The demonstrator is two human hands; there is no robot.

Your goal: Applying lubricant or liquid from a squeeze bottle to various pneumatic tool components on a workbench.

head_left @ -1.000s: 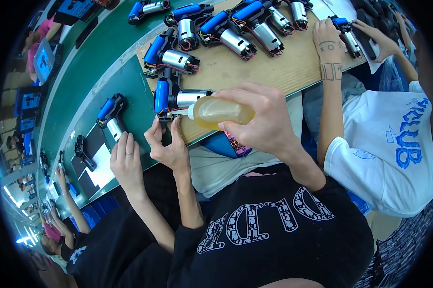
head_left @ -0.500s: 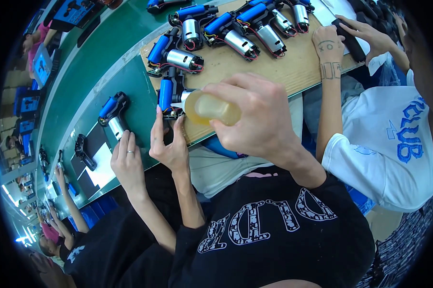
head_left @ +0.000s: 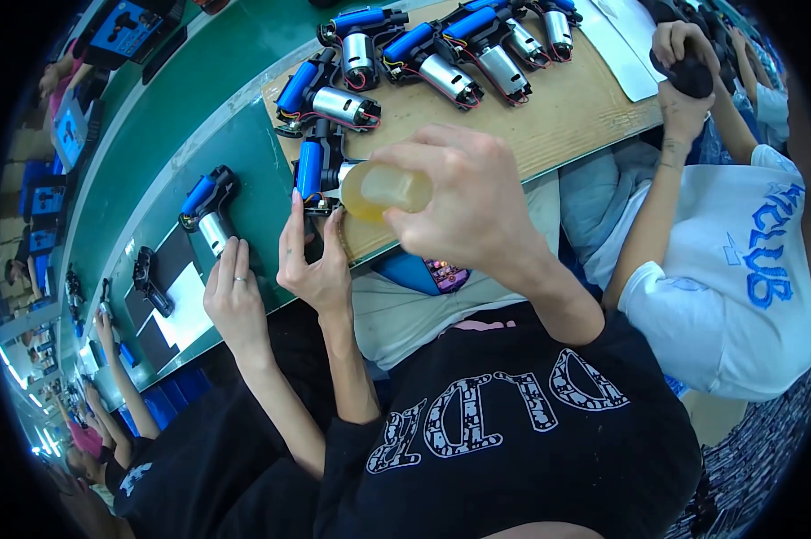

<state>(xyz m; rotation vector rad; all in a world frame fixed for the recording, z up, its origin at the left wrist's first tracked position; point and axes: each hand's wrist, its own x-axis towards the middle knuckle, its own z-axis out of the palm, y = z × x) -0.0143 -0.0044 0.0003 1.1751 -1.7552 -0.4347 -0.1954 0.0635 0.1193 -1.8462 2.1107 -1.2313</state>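
Observation:
My right hand is wrapped around an amber translucent bottle, tilted with its base toward me. The bottle's other end points at a blue-and-black motor assembly at the left edge of the wooden board; the bottle hides where they meet. My left hand grips the near end of that assembly between its thumb and fingers, by some small wiring. Several similar assemblies, each with a blue cylinder, a silver motor and red wires, lie on the board beyond my hands.
The wooden board rests on a green table. At left, a co-worker's hand touches another assembly, near a black shell and white paper. A right-hand co-worker's hands hold a dark object.
My right hand and the bottle have shifted slightly left, while my left hand stays at the assembly. The right-hand co-worker's hands have moved off the table's edge, now with a dark object.

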